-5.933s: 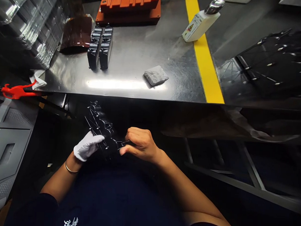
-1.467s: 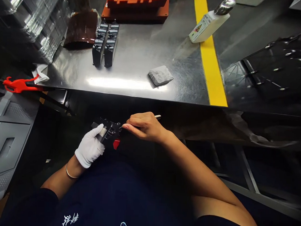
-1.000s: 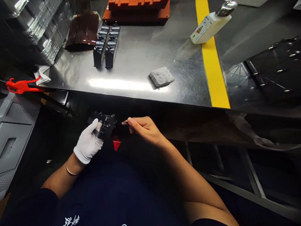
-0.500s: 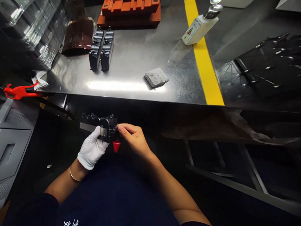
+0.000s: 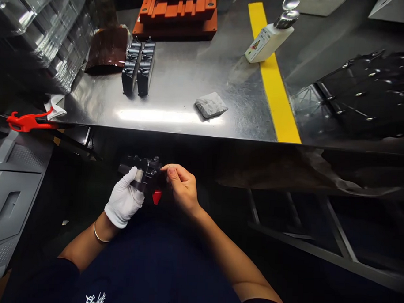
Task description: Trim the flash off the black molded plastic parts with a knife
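Observation:
Below the front edge of the steel table point(image 5: 177, 102), over my lap, my white-gloved left hand point(image 5: 124, 202) grips a black moulded plastic part point(image 5: 142, 170) with small metal studs. A red tip point(image 5: 157, 197) shows just under the part. My bare right hand point(image 5: 180, 187) is at the part's right end, fingers pinched together against it; whatever is between the fingertips is too small to make out.
On the table stand two black parts side by side point(image 5: 138, 67), a brown curved piece point(image 5: 106, 48), an orange block point(image 5: 178, 11), a grey crumpled wipe point(image 5: 210, 105), a white bottle point(image 5: 267, 39) on a yellow stripe point(image 5: 274, 79) and a black studded panel point(image 5: 369, 95) at right. A red clamp point(image 5: 24, 121) lies at left.
Over the last seconds my left hand turned the black part from flat to edge-on. My right hand drew back from the table edge and now pinches at the part's right end.

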The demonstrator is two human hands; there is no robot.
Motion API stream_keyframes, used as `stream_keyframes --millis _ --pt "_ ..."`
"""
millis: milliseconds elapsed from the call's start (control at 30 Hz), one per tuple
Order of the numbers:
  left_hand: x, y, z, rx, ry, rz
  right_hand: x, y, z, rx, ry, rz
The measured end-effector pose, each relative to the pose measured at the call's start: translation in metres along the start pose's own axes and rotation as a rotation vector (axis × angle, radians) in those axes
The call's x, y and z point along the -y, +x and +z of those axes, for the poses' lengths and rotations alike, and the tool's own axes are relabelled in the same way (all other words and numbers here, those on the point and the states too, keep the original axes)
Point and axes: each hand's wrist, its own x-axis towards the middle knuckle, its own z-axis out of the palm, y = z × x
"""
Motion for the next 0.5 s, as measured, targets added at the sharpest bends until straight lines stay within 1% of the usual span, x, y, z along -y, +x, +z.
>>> stream_keyframes --millis 67,100,200,300,433,500 --pt "-0.003 -0.001 0.0 -0.006 0.042 0.011 0.006 0.003 -0.012 0.107 -0.148 -0.152" --pt "-0.005 -0.001 0.0 -0.023 0.058 0.026 0.009 0.005 -0.017 0.14 -0.208 -0.223" --pt "-0.005 -0.002 0.003 -0.098 0.084 0.076 0.013 0.007 -0.025 0.194 -0.326 -0.356" --pt "-0.004 -0.002 0.006 -0.139 0.093 0.077 0.012 0.009 -0.026 0.212 -0.37 -0.415" --pt "-0.002 -0.002 0.009 -0.134 0.096 0.047 0.01 0.011 -0.026 0.257 -0.381 -0.436" --pt "0.0 -0.002 0.01 -0.131 0.084 0.051 0.009 0.012 -0.026 0.257 -0.376 -0.448"
